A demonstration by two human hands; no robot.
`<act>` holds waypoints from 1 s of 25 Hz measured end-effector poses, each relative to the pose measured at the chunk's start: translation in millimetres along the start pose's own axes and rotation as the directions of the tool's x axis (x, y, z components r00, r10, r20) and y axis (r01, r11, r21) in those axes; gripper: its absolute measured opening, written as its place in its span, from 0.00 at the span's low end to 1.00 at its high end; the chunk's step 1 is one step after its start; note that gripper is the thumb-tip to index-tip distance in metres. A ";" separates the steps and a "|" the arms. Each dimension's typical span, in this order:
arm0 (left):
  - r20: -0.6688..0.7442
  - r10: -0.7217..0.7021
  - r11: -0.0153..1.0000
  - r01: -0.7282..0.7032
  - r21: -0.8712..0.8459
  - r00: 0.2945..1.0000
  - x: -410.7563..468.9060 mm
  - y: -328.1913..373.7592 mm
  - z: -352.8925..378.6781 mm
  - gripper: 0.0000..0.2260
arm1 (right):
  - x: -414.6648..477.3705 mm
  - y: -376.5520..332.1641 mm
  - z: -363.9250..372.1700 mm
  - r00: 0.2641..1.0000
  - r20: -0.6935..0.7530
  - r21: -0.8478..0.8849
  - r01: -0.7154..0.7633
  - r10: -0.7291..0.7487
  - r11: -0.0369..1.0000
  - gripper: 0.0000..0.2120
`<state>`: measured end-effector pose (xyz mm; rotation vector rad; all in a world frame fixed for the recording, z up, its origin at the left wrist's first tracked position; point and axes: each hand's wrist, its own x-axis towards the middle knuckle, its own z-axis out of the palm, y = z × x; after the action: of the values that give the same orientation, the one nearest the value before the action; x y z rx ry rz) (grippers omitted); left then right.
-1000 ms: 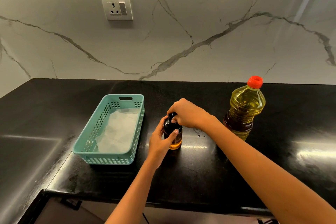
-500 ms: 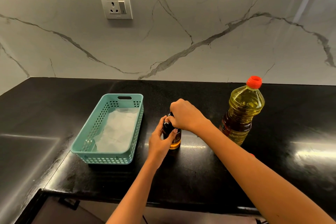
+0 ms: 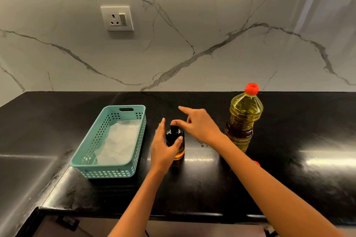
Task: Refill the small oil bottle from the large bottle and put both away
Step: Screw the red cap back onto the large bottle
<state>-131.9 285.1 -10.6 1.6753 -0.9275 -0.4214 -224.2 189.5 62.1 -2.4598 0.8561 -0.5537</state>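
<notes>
I record the small oil bottle (image 3: 173, 136) upright at frame centre on the tabletop (image 3: 212, 181), the left hand (image 3: 163, 149) gripping its dark body, the right hand (image 3: 200, 126) spread and touching the cap (image 3: 174, 128); I judge it light, slick, breakable, best held mid-body.

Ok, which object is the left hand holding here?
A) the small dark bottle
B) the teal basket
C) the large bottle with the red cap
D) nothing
A: the left hand wraps the small dark bottle standing on the counter, thumb across its front; the large bottle stands apart, untouched.
</notes>
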 end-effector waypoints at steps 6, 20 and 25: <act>0.039 0.393 0.910 -0.395 0.123 0.919 -6.3 58.0 31.0 0.30 | -52.8 21.7 -52.3 0.875 -0.484 0.112 0.084 -0.019 0.990 0.18; 0.306 0.274 0.961 -0.273 -0.048 0.911 31.9 131.4 124.8 0.23 | -134.1 168.3 -25.0 0.834 -0.077 -0.071 -0.552 0.547 0.831 0.22; 0.218 0.291 0.954 -0.265 -0.144 0.931 34.5 119.7 140.3 0.20 | -141.9 184.3 -7.9 0.825 -0.012 -0.103 -0.563 0.565 0.820 0.20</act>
<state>-250.2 159.3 62.7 1.3839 -1.2764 -0.4776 -416.6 152.7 -63.6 -2.1258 1.5610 -0.2686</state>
